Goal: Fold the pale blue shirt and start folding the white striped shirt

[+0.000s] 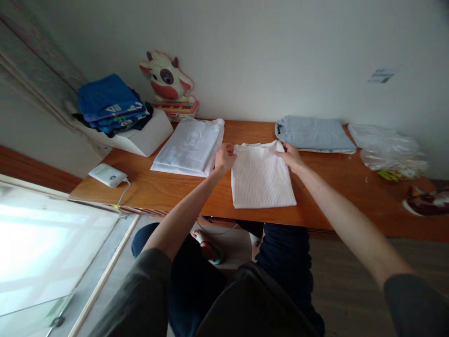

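A folded off-white shirt (263, 180) with thin stripes lies flat on the wooden table in front of me. At its far left corner, my left hand (225, 159) pinches the cloth between thumb and fingers. My right hand (289, 157) grips the far right corner, its thumb lying on top of the fabric. The shirt's top edge is slightly uneven between my hands. Just left of my left hand is a stack of folded white cloth (191, 146). Beyond my right hand rests a folded light blue garment pile (314, 133).
A white box (154, 133) holding blue clothes (110, 103) stands at the back left, beside a cow-shaped toy keyboard (170, 86). A white power bank (108, 175) with a cable sits near the left edge. Clear plastic bags (389, 145) and a brown packet (430, 201) lie right on the table (336, 187).
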The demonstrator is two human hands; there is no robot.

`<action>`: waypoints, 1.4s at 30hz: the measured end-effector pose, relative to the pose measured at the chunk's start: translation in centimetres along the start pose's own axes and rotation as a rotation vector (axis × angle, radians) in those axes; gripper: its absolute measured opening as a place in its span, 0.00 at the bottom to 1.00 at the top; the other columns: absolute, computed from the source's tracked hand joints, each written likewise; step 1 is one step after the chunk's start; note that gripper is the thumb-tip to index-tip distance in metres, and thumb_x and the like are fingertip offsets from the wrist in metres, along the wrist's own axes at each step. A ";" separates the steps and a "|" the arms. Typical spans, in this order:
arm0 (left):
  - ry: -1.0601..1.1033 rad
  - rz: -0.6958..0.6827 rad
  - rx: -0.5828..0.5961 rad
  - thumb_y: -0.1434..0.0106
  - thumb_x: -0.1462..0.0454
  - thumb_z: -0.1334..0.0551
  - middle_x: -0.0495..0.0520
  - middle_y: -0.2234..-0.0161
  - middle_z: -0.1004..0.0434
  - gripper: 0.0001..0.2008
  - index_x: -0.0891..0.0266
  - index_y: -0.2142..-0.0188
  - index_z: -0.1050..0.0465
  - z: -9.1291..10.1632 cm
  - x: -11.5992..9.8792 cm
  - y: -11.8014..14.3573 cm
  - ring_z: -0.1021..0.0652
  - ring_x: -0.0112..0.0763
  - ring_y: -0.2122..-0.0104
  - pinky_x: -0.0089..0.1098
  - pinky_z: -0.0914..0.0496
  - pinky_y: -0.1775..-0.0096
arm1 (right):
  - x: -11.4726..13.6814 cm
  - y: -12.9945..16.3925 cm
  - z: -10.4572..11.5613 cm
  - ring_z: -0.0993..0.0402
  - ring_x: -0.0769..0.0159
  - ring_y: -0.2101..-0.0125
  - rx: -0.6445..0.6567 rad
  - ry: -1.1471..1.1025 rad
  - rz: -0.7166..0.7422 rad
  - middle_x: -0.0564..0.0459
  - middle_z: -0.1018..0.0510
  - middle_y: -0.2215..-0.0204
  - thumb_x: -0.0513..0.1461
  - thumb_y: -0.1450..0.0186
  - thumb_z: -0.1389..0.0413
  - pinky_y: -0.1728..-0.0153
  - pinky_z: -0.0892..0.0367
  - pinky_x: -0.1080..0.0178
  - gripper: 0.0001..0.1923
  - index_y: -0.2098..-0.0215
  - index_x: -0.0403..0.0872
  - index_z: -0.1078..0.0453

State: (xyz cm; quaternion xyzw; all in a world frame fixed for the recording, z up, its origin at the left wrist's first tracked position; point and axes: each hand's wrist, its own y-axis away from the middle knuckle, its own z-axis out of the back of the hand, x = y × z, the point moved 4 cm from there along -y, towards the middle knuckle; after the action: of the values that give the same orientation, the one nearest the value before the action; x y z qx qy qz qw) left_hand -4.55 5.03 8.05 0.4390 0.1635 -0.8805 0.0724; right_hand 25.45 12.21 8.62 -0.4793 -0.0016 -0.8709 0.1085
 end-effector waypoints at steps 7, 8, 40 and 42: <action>0.559 -0.416 -0.206 0.33 0.57 0.32 0.52 0.59 0.16 0.09 0.57 0.56 0.19 9.4 -9.9 3.4 0.18 0.33 0.58 0.34 0.24 0.52 | 11.0 6.4 10.0 0.27 0.63 0.58 -0.074 -0.642 0.369 0.58 0.19 0.61 0.60 0.33 0.35 0.53 0.30 0.60 0.22 0.56 0.55 0.32; 0.669 -0.417 -0.184 0.32 0.55 0.33 0.52 0.62 0.17 0.10 0.57 0.57 0.19 10.8 -10.3 6.1 0.19 0.32 0.61 0.34 0.24 0.55 | 11.5 9.3 10.7 0.25 0.60 0.59 0.047 -0.693 0.378 0.55 0.19 0.62 0.65 0.32 0.40 0.55 0.29 0.57 0.25 0.56 0.55 0.29; -0.176 -0.207 0.206 0.24 0.59 0.39 0.55 0.49 0.17 0.08 0.53 0.49 0.23 7.4 -1.7 21.2 0.19 0.41 0.47 0.41 0.26 0.43 | -7.4 25.6 9.3 0.20 0.47 0.55 -0.161 0.284 0.048 0.45 0.18 0.53 0.54 0.30 0.38 0.51 0.24 0.45 0.23 0.40 0.57 0.27; -0.094 -0.362 0.434 0.25 0.60 0.36 0.56 0.40 0.20 0.14 0.51 0.42 0.24 5.4 -3.4 21.1 0.23 0.40 0.38 0.42 0.30 0.35 | -5.4 26.0 7.5 0.20 0.45 0.49 0.065 0.351 0.160 0.46 0.19 0.48 0.53 0.30 0.38 0.45 0.26 0.43 0.22 0.40 0.60 0.26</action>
State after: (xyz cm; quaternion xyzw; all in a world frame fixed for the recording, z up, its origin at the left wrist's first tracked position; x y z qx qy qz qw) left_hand -0.78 -16.63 9.06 0.3667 0.0434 -0.9129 -0.1741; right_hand 39.45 -11.40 5.56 -0.3152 0.0275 -0.9291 0.1915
